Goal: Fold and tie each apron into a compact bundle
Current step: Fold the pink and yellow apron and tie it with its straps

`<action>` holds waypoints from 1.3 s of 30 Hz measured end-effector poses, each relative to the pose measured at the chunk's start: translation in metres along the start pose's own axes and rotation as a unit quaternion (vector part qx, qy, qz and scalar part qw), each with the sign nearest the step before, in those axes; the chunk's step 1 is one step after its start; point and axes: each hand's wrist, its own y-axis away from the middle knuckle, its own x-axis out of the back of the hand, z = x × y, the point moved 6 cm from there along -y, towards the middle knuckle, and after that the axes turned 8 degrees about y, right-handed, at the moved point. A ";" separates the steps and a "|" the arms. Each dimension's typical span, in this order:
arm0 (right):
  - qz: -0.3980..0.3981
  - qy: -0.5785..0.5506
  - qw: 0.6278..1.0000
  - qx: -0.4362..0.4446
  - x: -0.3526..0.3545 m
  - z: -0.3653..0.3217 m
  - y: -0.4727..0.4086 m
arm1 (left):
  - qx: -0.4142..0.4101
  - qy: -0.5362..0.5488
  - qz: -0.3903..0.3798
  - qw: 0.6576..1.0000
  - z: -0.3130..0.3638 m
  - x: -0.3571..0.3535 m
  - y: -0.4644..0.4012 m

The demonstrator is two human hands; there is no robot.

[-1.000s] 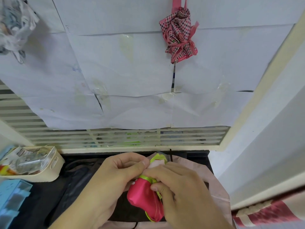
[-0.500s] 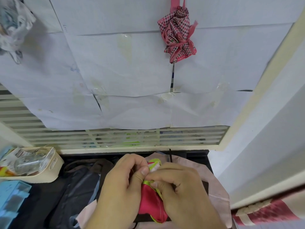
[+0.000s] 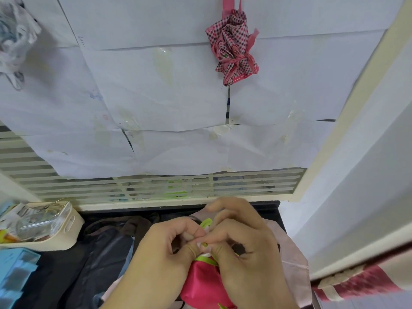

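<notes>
Apron bundle: pink apron (image 3: 201,284), already folded small, sits low in our view between our two hands, just in front of the window sill (image 3: 178,204); we hold it up off the dark surface so the tie can go round it.
Cream basket: cream basket (image 3: 66,228) stands far left of the bundle, under the sill.
Dark cloths: dark cloths (image 3: 100,253) lie heaped left of the bundle, likely more aprons waiting.
Left hand: our left hand (image 3: 160,259) curls against the bundle's left side, thumb and forefinger pinching the lime-green tie (image 3: 206,224) at its top, we judge to keep the wrap taut.
Tie: green ribbon crosses the neck of the bundle, a loop standing above our fingertips; a knot looks under way, not yet finished.
Right hand: our right hand (image 3: 247,253) pinches the same tie from the right, knuckles over the bundle, other fingers arched above it.
Checked bundle: checked apron (image 3: 233,47), tied off, hangs on the papered window high above the bundle, showing the intended result.
Pale cloth: pale pink cloth (image 3: 294,264) lies under and right of the bundle.
</notes>
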 end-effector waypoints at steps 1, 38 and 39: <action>-0.007 -0.013 1.000 -0.006 0.000 0.001 -0.001 | 0.007 0.015 -0.009 1.000 -0.002 0.000 0.001; 0.048 -0.174 0.962 -0.205 0.009 0.010 0.006 | -0.014 0.025 -0.017 0.999 0.005 -0.004 0.013; 0.045 -0.185 0.960 -0.207 0.008 0.010 0.007 | -0.014 0.021 -0.016 1.000 0.006 -0.004 0.011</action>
